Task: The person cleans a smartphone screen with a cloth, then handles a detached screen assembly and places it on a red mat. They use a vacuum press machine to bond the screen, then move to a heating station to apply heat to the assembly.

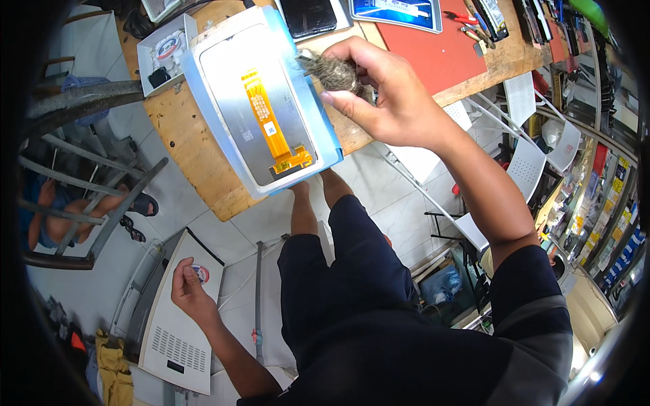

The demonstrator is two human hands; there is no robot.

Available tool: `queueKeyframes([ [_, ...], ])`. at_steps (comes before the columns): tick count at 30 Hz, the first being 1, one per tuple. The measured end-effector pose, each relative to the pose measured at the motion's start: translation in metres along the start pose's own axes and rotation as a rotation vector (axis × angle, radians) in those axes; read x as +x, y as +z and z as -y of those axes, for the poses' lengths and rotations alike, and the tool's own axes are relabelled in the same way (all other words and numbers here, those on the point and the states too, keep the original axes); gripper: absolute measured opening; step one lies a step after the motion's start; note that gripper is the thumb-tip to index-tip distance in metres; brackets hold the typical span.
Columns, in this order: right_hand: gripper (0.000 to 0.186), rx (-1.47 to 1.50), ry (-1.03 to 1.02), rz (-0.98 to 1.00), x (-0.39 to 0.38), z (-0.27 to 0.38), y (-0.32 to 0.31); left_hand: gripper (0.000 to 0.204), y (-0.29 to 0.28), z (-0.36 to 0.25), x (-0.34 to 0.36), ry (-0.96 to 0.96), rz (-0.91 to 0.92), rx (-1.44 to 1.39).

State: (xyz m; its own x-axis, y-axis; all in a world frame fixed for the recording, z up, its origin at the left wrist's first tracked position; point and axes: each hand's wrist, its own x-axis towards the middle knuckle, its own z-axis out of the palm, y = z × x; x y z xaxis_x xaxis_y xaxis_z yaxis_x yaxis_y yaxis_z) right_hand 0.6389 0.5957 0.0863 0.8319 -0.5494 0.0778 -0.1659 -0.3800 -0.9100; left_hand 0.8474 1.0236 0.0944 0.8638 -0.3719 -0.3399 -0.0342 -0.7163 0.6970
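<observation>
My right hand (389,95) grips a grey-brown fibrous wad (333,73) between thumb and fingers. The wad is over the right edge of a phone display panel (233,101). That panel lies silver back up on a light blue pad (330,150) on the bench. An orange flex cable (259,111) runs down its back. Away from the bench, low on the left, my left hand (193,294) hangs with its fingers curled. Beside those fingers shows a round red-and-white label (201,273); I cannot tell whether it is on the white cabinet behind or in the hand.
A white tray (146,62) with small parts stands left on the wooden bench (193,159). Behind are a dark phone (309,16), a blue-screened device (396,12), a red mat (433,57) and red pliers (460,17). White chairs (525,162) stand right, a white cabinet (172,325) below left.
</observation>
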Motion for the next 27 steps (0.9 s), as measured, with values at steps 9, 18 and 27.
queueKeyframes([
  [9, 0.035, -0.243, -0.120, 0.110, 0.102, -0.032, -0.041, 0.019, 0.059, -0.044, -0.010, 0.103, 0.204, -0.144],
  [18, 0.029, -0.407, -0.174, -0.073, 0.206, -0.066, -0.077, 0.019, 0.114, -0.102, -0.018, 0.159, 0.331, -0.205],
  [27, 0.034, -0.231, 0.164, -0.153, 0.175, -0.112, -0.145, 0.016, 0.113, -0.109, -0.011, 0.333, 0.282, -0.111],
])
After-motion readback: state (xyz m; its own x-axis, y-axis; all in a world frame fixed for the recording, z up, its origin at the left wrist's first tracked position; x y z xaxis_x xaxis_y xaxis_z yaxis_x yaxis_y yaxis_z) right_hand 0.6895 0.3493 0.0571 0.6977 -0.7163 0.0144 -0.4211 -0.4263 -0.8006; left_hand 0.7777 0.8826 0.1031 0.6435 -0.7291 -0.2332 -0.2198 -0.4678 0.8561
